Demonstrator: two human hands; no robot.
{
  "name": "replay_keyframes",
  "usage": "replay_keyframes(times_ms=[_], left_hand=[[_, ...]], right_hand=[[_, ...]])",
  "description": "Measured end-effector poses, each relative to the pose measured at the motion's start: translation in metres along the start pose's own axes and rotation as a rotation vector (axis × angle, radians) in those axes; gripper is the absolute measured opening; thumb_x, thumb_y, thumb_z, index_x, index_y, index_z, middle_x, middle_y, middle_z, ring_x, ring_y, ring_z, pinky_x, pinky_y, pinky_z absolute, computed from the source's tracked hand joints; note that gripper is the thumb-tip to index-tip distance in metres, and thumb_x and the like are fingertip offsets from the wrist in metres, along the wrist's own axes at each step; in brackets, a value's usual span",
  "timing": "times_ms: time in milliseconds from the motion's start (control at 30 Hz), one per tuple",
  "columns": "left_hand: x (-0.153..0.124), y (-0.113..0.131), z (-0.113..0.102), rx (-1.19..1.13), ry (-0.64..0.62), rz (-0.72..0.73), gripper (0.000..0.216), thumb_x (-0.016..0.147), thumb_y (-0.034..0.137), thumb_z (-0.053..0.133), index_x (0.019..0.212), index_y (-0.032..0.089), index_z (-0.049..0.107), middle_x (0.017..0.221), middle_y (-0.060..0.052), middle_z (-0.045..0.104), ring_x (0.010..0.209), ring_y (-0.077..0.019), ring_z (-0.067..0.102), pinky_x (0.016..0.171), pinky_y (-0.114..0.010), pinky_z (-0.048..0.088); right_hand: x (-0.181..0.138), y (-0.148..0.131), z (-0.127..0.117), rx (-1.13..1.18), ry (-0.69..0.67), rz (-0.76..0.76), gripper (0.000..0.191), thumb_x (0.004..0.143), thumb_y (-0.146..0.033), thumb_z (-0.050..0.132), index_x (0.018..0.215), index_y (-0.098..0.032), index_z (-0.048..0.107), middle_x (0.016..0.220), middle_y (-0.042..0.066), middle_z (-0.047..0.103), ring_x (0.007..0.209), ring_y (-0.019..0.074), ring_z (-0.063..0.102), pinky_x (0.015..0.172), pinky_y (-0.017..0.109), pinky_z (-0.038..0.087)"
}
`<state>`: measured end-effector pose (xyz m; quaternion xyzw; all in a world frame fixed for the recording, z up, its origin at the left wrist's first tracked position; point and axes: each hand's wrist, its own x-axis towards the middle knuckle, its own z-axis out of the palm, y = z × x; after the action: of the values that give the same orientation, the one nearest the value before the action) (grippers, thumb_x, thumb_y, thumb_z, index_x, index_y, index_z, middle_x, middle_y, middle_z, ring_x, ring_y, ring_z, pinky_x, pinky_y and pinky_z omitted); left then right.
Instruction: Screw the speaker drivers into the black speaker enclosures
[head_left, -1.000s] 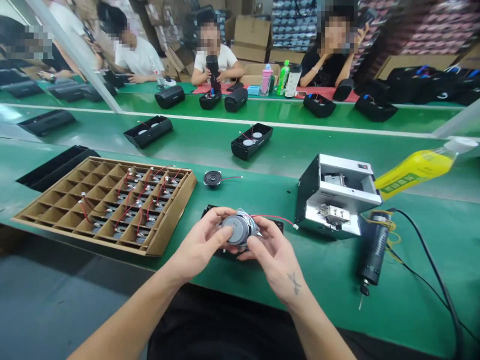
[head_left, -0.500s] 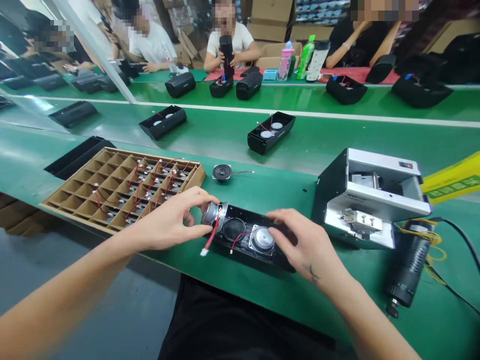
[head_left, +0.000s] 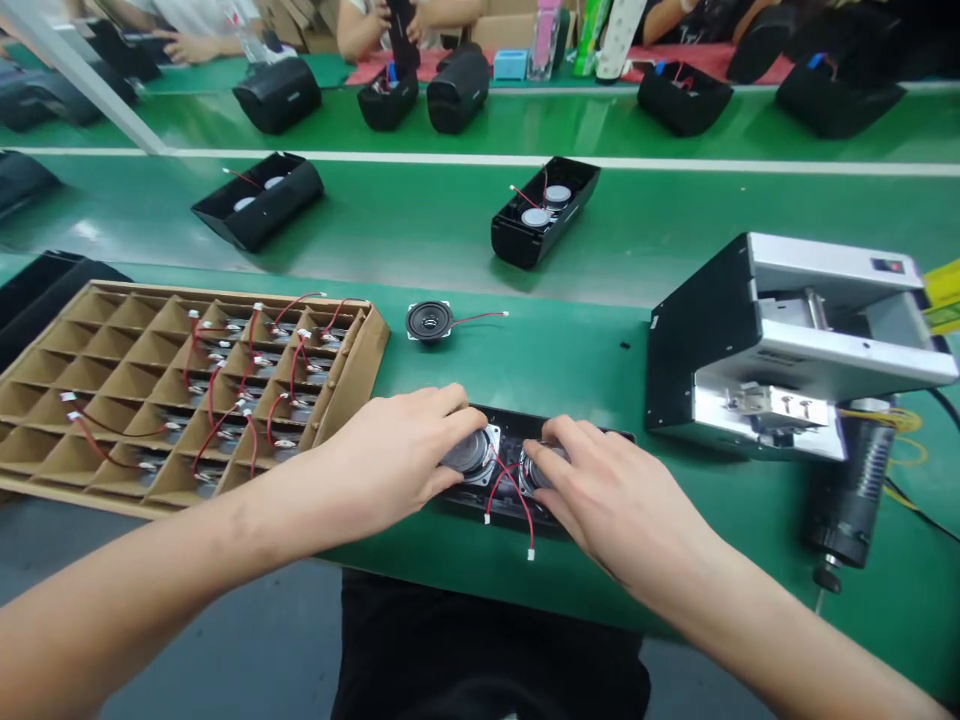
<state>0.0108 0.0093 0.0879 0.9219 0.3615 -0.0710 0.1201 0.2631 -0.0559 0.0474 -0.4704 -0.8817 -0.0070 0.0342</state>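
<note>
A black speaker housing (head_left: pixel 480 498) lies in front of me on the green bench, its inner side up. My left hand (head_left: pixel 416 450) has its fingers closed round a round speaker driver (head_left: pixel 472 456) at the housing's left opening. On the right, my right hand (head_left: pixel 600 480) grips the second speaker driver (head_left: pixel 534 468) in the housing, covering much of it. Red wires with white plugs run from both drivers and cross over the near edge. Behind the housing a loose speaker driver (head_left: pixel 430 321) rests cone up, its wire stretched to the right.
At left stands a cardboard divider box (head_left: pixel 367 370) holding several drivers. A silver and black machine (head_left: pixel 817 345) is at right, with an electric screwdriver (head_left: pixel 851 490) beside it. Farther back lie other speaker housings (head_left: pixel 546 212), (head_left: pixel 259 200). Co-workers' hands (head_left: pixel 416 20) show across the bench.
My left hand has brought its driver down and right, into the housing's left opening. My right hand has moved onto the right driver. The view has tilted down and closer.
</note>
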Motion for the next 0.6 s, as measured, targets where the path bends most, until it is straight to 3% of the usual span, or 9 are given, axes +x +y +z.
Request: replay_keyframes(times_ms=[100,267,400,600], left_hand=[[0.001,0.005,0.007,0.09,-0.008,0.012,0.035,0.094,0.02,0.081,0.126,0.02,0.067,0.113,-0.005,0.066,0.096,-0.0278,0.071,0.066,-0.039,0.055],[0.006,0.017,0.017,0.183,-0.005,0.053,0.033,0.093,0.015,0.08,0.124,0.016,0.069,0.107,-0.006,0.069,0.095,-0.0288,0.071,0.061,-0.039,0.055],[0.01,0.017,0.023,0.207,-0.024,0.102,0.035,0.094,0.011,0.077,0.127,0.016,0.069,0.111,-0.006,0.071,0.097,-0.0273,0.072,0.064,-0.037,0.057],[0.009,0.008,0.021,0.182,-0.045,0.16,0.04,0.1,0.023,0.076,0.138,0.019,0.063,0.131,-0.009,0.071,0.115,-0.0278,0.072,0.084,-0.039,0.063]], right_hand=[[-0.001,-0.002,0.0,0.065,-0.036,0.016,0.022,0.093,-0.016,0.081,0.114,-0.014,0.075,0.114,0.012,0.07,0.085,0.0249,0.071,0.055,0.037,0.057],[-0.017,0.009,0.005,0.211,0.047,0.005,0.041,0.1,-0.021,0.074,0.138,-0.013,0.064,0.128,0.012,0.071,0.099,0.0284,0.075,0.07,0.043,0.07],[-0.031,0.017,0.017,0.255,0.143,-0.003,0.031,0.109,-0.023,0.058,0.139,-0.017,0.063,0.141,0.011,0.07,0.117,0.0297,0.074,0.088,0.046,0.071],[-0.034,0.015,0.027,0.275,0.195,0.018,0.03,0.111,-0.025,0.058,0.139,-0.019,0.065,0.141,0.009,0.071,0.117,0.0283,0.075,0.09,0.045,0.07]])
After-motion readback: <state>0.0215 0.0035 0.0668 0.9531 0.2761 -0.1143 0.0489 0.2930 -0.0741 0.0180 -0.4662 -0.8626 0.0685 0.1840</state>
